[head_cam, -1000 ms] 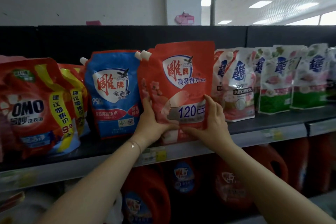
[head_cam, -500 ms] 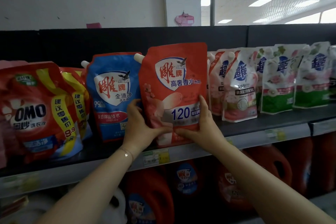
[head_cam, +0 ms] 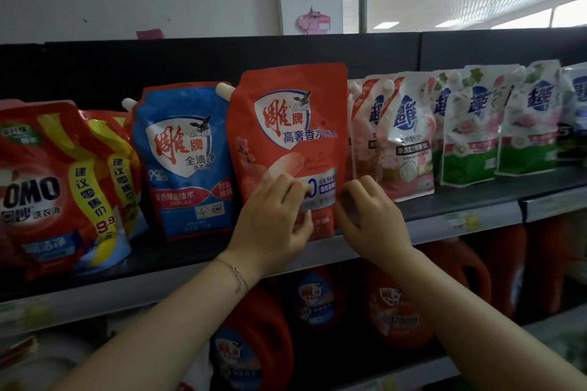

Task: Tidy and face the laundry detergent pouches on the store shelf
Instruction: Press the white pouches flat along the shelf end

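A red detergent pouch (head_cam: 287, 133) with a white spout stands upright on the black shelf (head_cam: 460, 197), label facing me. My left hand (head_cam: 273, 222) rests against its lower front with the fingers curled and nothing between them. My right hand (head_cam: 368, 216) is at the pouch's lower right edge, thumb and curled fingers around that edge. A blue pouch (head_cam: 184, 162) stands just left of the red one. Red OMO pouches (head_cam: 54, 187) lean at the far left. White and pink pouches (head_cam: 409, 136) and white and green pouches (head_cam: 470, 127) fill the right side.
The shelf's front rail with price tags (head_cam: 463, 219) runs below the pouches. Red detergent jugs (head_cam: 254, 343) stand on the lower shelf under my arms. A black back panel (head_cam: 222, 60) closes the shelf behind.
The red pouch went from tilted and lifted to upright on the shelf. Both hands slid from gripping its sides to its lower front and right edge, fingers now curled.
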A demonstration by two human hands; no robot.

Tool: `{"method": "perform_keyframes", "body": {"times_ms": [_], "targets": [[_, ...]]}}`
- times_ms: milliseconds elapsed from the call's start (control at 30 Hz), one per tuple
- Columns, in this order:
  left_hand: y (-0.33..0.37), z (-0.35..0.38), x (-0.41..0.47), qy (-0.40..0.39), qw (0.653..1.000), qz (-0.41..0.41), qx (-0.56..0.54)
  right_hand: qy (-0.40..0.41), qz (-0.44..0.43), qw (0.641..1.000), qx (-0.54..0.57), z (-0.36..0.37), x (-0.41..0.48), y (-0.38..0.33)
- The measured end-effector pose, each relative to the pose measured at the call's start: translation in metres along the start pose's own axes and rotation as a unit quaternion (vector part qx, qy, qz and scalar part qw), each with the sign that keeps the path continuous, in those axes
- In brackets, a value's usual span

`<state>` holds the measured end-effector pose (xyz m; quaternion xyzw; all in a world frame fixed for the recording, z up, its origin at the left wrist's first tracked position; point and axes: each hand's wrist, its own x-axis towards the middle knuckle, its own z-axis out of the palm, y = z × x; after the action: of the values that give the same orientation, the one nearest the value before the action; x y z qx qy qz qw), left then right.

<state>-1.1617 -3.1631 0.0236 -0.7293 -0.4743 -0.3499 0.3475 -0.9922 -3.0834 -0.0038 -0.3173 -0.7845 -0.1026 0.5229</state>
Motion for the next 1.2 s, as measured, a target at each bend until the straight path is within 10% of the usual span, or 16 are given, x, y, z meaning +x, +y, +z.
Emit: {"method": "perform_keyframes", "body": {"times_ms": [567,767,1200], "targets": [[0.085,0.089,0.07,-0.1,0.993,-0.064,0.006,-0.112,-0.064,0.992,-0.015,-0.039,0.01,0.133],[0.111,0.14,0.103,-0.172,0.958,-0.225,-0.05,-0.159,0.057,0.985,0.027,-0.065,0.015,0.2],[0.127,0.192,0.156,-0.14,0.941,-0.308,0.012,-0.258,0.143,0.94,0.17,-0.053,0.057,0.256]]}}
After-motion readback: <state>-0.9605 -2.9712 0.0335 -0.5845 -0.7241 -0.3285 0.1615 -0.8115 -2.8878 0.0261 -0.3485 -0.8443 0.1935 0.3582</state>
